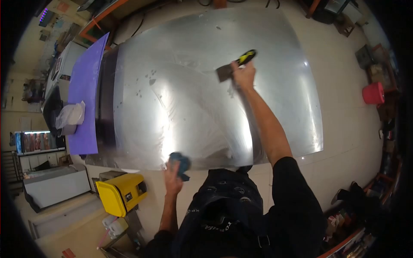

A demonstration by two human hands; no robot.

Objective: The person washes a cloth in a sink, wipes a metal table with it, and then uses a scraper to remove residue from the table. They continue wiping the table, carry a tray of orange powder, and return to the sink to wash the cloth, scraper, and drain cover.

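Observation:
My right hand [244, 76] is closed round a scraper [224, 72] with a wide flat blade and a black and yellow handle. It is over the far right part of a large shiny metal sheet [198, 99], with the blade pointing left. At the sheet's near edge, my left hand [173, 177] grips a crumpled blue cloth [180, 165], slightly blurred. Dark specks and small patches mark the sheet's left part, and a few more lie beneath the scraper.
A purple board [88, 99] stands along the left end, beside a plastic-covered pot [70, 118]. A yellow bin [118, 195] is at lower left, close to the near edge. Across the tiled floor on the right sits a red bucket [373, 93].

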